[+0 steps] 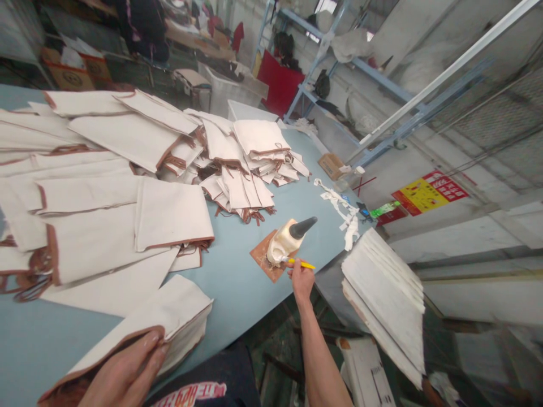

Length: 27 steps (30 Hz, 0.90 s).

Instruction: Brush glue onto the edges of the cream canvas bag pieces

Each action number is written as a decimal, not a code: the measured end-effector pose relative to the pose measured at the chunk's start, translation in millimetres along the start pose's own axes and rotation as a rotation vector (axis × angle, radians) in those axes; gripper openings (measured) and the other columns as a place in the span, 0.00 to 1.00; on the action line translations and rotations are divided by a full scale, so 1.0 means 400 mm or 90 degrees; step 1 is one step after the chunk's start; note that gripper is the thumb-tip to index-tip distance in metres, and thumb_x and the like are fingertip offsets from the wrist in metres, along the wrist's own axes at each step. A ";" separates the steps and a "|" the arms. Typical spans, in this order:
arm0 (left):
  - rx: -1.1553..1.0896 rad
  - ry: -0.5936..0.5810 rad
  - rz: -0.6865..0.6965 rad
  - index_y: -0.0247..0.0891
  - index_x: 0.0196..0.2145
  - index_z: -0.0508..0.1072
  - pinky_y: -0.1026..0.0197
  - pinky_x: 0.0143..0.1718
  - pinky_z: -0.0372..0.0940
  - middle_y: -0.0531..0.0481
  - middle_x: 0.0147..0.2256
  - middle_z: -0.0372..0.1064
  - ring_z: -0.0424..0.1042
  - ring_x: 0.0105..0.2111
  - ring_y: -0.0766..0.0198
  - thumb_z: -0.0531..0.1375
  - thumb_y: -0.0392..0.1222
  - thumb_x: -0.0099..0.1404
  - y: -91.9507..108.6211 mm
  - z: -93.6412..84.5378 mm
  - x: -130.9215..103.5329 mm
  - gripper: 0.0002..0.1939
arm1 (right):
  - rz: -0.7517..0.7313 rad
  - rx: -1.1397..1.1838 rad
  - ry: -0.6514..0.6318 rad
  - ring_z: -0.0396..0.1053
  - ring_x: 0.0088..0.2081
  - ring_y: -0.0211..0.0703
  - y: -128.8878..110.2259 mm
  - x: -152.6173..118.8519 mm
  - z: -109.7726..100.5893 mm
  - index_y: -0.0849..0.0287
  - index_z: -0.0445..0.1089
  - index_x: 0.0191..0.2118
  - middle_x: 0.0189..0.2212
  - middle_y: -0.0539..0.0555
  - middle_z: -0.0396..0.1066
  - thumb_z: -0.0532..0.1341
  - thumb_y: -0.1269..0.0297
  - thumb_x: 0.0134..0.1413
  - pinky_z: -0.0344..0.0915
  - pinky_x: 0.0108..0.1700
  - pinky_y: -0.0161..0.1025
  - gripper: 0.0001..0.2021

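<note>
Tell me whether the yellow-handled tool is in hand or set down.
In hand: the right hand grips the yellow-handled tool, its pale end at the cream container.

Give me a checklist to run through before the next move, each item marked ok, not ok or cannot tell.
1. Right grip closed on the yellow-handled brush: ok.
2. Brush end away from the person's fingers and at the cream container: ok.
3. Container resting on the brown mat: ok.
4. Left grip on the brown-edged opening of the nearest cream piece: ok.
5. Other cream pieces in one even stack: not ok, they overlap at various angles.
6. How much the brush carries: cannot tell, it shows too small.
</note>
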<state>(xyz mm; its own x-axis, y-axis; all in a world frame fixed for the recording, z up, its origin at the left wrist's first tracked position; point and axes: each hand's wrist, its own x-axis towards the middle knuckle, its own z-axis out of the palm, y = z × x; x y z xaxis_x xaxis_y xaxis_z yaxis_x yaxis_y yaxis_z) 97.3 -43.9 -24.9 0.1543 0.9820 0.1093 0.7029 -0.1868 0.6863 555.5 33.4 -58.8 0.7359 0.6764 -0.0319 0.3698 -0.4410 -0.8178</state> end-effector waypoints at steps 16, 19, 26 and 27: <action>0.000 -0.034 0.020 0.47 0.41 0.82 0.65 0.43 0.79 0.51 0.41 0.87 0.86 0.41 0.54 0.58 0.59 0.71 0.046 -0.022 -0.018 0.18 | -0.014 -0.047 -0.050 0.77 0.47 0.47 0.024 0.061 0.087 0.59 0.74 0.54 0.51 0.57 0.76 0.64 0.54 0.71 0.77 0.49 0.49 0.15; 0.014 -0.026 0.008 0.46 0.41 0.82 0.64 0.42 0.79 0.50 0.41 0.87 0.86 0.42 0.53 0.59 0.58 0.70 0.031 -0.018 -0.033 0.17 | -0.003 -0.035 -0.042 0.77 0.42 0.44 0.036 0.051 0.060 0.60 0.74 0.51 0.46 0.55 0.77 0.64 0.53 0.71 0.78 0.46 0.46 0.15; -0.005 -0.047 0.011 0.45 0.39 0.81 0.65 0.41 0.79 0.49 0.39 0.86 0.85 0.40 0.54 0.58 0.59 0.70 0.036 -0.025 -0.021 0.18 | 0.035 -0.001 0.006 0.76 0.35 0.39 0.061 0.025 0.003 0.61 0.74 0.48 0.39 0.52 0.77 0.64 0.52 0.71 0.77 0.37 0.40 0.15; -0.011 -0.049 0.008 0.45 0.39 0.81 0.65 0.41 0.78 0.49 0.39 0.86 0.85 0.40 0.54 0.58 0.59 0.70 0.042 -0.027 -0.017 0.19 | 0.033 0.001 0.009 0.76 0.34 0.39 0.061 0.023 -0.001 0.61 0.74 0.48 0.39 0.52 0.77 0.63 0.52 0.71 0.77 0.37 0.40 0.15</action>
<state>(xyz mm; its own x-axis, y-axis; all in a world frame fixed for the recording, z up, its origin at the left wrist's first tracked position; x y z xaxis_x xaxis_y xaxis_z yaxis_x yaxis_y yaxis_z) 100.6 -53.5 -6.2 0.2166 0.9742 0.0633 0.6890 -0.1985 0.6971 571.7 28.6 -78.7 0.7622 0.6440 -0.0665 0.3300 -0.4749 -0.8158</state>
